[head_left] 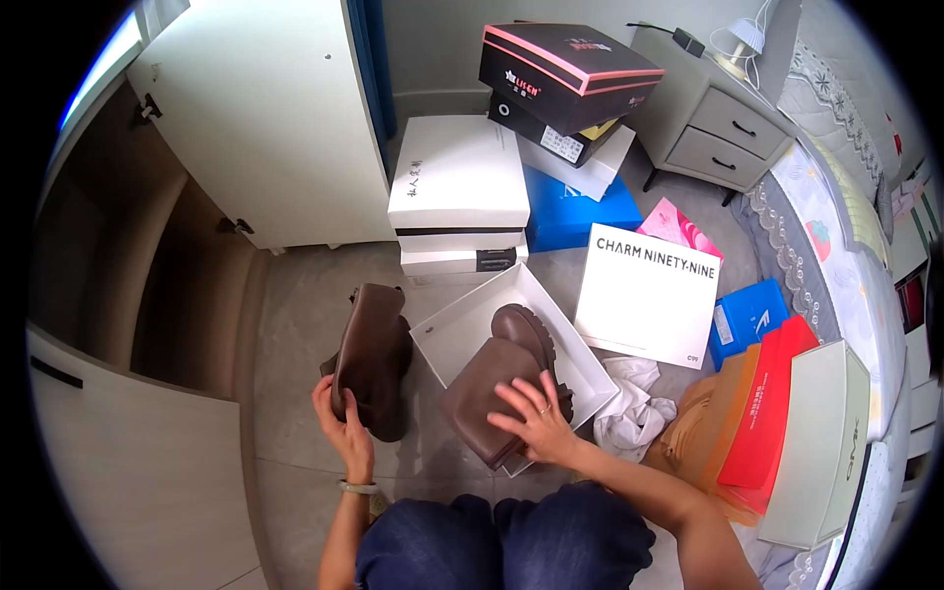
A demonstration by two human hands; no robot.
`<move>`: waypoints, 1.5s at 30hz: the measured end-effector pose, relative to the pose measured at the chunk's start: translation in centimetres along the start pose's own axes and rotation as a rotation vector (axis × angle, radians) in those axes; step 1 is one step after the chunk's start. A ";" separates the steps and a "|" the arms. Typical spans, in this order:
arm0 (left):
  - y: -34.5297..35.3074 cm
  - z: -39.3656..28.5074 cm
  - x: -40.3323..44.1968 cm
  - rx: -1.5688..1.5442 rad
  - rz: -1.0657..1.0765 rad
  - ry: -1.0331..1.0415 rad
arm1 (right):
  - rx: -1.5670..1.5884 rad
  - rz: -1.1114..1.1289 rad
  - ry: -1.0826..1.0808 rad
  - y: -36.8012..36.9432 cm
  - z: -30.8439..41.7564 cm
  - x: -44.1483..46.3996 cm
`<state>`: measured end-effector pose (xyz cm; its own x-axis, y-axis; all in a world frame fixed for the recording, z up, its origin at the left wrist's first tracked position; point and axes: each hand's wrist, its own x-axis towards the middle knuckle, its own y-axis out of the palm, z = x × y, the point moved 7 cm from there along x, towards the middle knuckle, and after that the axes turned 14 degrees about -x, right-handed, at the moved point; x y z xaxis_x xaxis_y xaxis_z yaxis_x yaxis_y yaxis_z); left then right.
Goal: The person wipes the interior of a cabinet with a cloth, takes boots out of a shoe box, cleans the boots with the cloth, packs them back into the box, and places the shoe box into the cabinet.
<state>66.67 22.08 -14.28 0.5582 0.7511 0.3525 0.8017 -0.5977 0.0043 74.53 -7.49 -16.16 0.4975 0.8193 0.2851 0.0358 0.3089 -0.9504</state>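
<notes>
One chunky-soled brown leather boot [480,405] lies in an open, white, rectangular cardboard shoe box [472,323], its shaft covering the box's near-left rim. It is touched by the right hand [539,423], whose fingers are spread over the shaft; whether any grip is made underneath cannot be told. The matching brown leather boot [370,339] is held to the left of the shoe box, apart from it, its edge being pinched by the fingers of the left hand [346,431].

Just beyond the shoe box, white cardboard boxes [460,177] are stacked; beyond its far-right side, a black box with pink edging [570,77] is seen atop a pile above a blue cardboard box [575,211]. To its right, a white square panel lettered "CHARM NINETY-NINE" [644,310] and crumpled white wrapping [629,413] are placed close by its rim. Farther right, a red cardboard piece [769,413] and a pale green box [824,452] are crowded together.

Bare grey tiled floor [300,315] is left open between the shoe box and a pale wooden wardrobe [138,433] on its left. The near side is bounded by dark-blue-clad knees [501,546].
</notes>
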 end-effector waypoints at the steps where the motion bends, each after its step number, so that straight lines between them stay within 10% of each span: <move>1: 0.0 -0.3 0.0 -0.004 -0.004 -0.011 | 0.026 0.035 0.069 0.6 -0.6 -0.1; 6: 0.1 -0.4 -0.2 0.014 0.052 0.015 | -0.068 0.267 0.118 2.4 -1.5 -0.6; 19: 0.1 -0.5 -0.1 0.030 0.048 0.012 | -0.191 -0.155 -0.074 -1.1 -4.6 1.0; 26: 0.2 0.3 -0.1 -0.043 0.034 -0.007 | -0.281 0.544 -0.365 7.3 -2.8 -1.1; 40: 0.1 -0.2 -0.4 0.003 0.058 -0.025 | -0.754 0.550 0.054 8.6 -4.8 -1.5; 45: -0.3 -1.5 0.5 -0.025 0.092 0.004 | -0.394 0.739 0.125 8.2 -5.1 -0.2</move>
<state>66.41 22.18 -12.76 0.6285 0.6917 0.3559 0.7414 -0.6711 -0.0049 79.14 -7.59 -24.63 0.6029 0.6781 -0.4204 -0.0483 -0.4950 -0.8676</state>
